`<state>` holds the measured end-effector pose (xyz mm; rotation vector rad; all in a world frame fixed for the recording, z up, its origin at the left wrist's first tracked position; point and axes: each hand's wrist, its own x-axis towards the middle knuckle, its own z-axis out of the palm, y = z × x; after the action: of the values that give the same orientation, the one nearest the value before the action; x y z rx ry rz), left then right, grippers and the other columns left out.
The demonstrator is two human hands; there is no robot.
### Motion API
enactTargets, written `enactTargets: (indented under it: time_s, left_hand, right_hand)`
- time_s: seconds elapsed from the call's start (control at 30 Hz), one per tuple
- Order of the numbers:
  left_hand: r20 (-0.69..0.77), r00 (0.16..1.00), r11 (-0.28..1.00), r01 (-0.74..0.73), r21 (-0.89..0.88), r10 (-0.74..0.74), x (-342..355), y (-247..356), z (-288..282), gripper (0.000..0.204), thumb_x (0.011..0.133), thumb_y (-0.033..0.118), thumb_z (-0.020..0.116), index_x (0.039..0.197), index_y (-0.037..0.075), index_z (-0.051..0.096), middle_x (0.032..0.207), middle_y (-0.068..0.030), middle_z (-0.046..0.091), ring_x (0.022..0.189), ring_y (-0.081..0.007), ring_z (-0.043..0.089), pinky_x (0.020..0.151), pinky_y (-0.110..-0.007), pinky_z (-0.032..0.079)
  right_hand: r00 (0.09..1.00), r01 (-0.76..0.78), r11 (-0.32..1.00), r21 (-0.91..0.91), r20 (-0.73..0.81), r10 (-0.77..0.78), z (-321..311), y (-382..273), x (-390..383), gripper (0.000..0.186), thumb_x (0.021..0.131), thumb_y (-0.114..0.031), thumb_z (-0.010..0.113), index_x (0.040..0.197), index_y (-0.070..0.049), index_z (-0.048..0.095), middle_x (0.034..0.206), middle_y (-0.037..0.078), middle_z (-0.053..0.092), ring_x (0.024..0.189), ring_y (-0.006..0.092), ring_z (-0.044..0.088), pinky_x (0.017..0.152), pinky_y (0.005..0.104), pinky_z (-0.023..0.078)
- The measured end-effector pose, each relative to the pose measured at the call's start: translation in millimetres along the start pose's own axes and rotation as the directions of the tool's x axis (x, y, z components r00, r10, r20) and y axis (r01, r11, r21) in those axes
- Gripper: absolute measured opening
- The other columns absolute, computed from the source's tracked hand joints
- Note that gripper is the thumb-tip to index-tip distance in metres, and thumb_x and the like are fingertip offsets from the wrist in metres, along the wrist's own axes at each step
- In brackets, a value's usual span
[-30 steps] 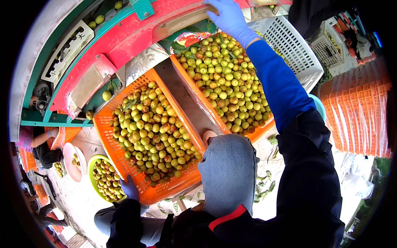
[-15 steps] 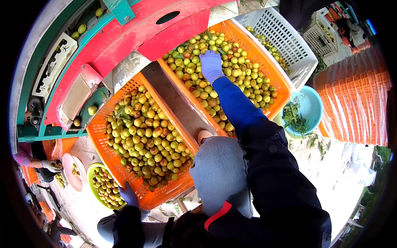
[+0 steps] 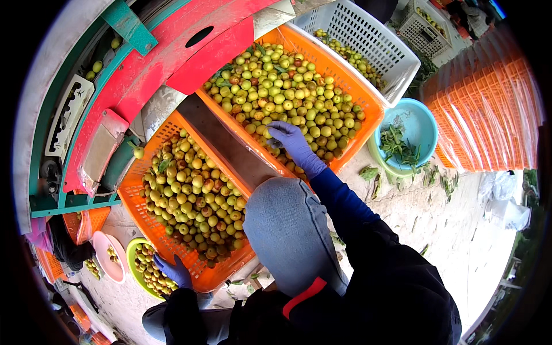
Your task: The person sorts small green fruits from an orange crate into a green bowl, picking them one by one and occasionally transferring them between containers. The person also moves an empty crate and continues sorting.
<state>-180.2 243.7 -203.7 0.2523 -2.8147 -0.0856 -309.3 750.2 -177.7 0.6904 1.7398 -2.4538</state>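
Yellow-grn fruit (image 3: 267, 133) nr R hand (image 3: 294, 146), L hand (image 3: 175, 272) apart.

- Right hand (image 3: 294, 146): hides some fruit (image 3: 290, 95); whether its curled fingertips grip any, I cannot tell.
- Left hand (image 3: 174, 272): covers part of the green basin's (image 3: 130, 261) far side; its contact with the left crate (image 3: 224, 275) is unclear.
- Knee (image 3: 287, 221): blocks the near corner of the right crate (image 3: 372, 112).
- Leaves (image 3: 397, 144): mask some of the blue basin (image 3: 425, 129).
- Red panel (image 3: 132, 75): cut by the top edge.
- Stacked crates (image 3: 483, 121): blurred under plastic, fading into the dark rim.
- Far-left person (image 3: 66, 244): mostly hidden.
- Lower-left background: too small to tell.
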Motion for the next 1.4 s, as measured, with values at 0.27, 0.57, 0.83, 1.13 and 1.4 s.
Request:
enactTargets:
  time_s: [0.27, 0.57, 0.83, 1.13, 1.4]
  left_hand:
    - [0.184, 0.952, 0.703, -0.044, -0.710, 0.246, 21, 129, -73, 0.041, 0.082, -0.006, 0.048, 0.121, 0.007, 0.047, 0.131, -0.0094, 0.038, 0.108, -0.0197, 0.049, 0.079, -0.028, 0.045]
    - [0.442, 0.896, 0.581, 0.339, -0.740, 0.039, -16, 88, -58, 0.033, 0.085, -0.001, 0.049, 0.117, 0.004, 0.050, 0.112, -0.0068, 0.054, 0.085, -0.0142, 0.057, 0.068, -0.024, 0.045]
    - [0.731, 0.633, -0.109, 0.770, -0.629, 0.254, 43, 199, -199, 0.030, 0.089, 0.014, 0.046, 0.115, 0.001, 0.048, 0.100, -0.0078, 0.056, 0.067, -0.0077, 0.048, 0.055, -0.017, 0.037]
    - [0.502, 0.861, 0.026, 0.502, -0.865, 0.081, -7, 218, -226, 0.053, 0.076, 0.019, 0.067, 0.121, 0.000, 0.044, 0.112, -0.0115, 0.052, 0.099, -0.0199, 0.053, 0.078, -0.028, 0.046]
    - [0.758, 0.374, -0.590, 0.807, 0.018, 0.535, -11, 199, -228, 0.030, 0.090, 0.027, 0.047, 0.102, 0.000, 0.054, 0.096, -0.0144, 0.047, 0.069, -0.0152, 0.043, 0.036, -0.015, 0.034]
  right_hand:
    - [0.819, -0.086, 0.587, -0.805, -0.393, -0.418, -141, -30, 50, 0.021, 0.080, -0.011, 0.053, 0.098, -0.004, 0.059, 0.088, 0.010, 0.062, 0.069, 0.0229, 0.059, 0.066, 0.0329, 0.049]
    - [0.829, -0.227, 0.432, -0.873, -0.406, -0.385, -140, -17, 53, 0.026, 0.079, -0.016, 0.057, 0.103, -0.006, 0.057, 0.091, 0.013, 0.061, 0.078, 0.0269, 0.061, 0.066, 0.0354, 0.050]
    - [0.580, 0.782, 0.573, -0.244, 0.621, -0.528, 97, -140, -133, 0.021, 0.079, -0.015, 0.060, 0.099, -0.009, 0.056, 0.086, 0.007, 0.058, 0.071, 0.0184, 0.060, 0.060, 0.0270, 0.047]
    - [0.260, 0.966, 0.135, -0.223, 0.834, -0.487, 173, -82, -222, 0.029, 0.070, -0.026, 0.059, 0.087, -0.003, 0.057, 0.093, 0.013, 0.053, 0.091, 0.0291, 0.053, 0.076, 0.0383, 0.044]
    - [0.598, 0.796, 0.360, -0.487, 0.541, -0.591, 53, -133, -191, 0.023, 0.080, -0.010, 0.059, 0.103, -0.005, 0.059, 0.100, 0.011, 0.059, 0.090, 0.0271, 0.057, 0.081, 0.0362, 0.046]
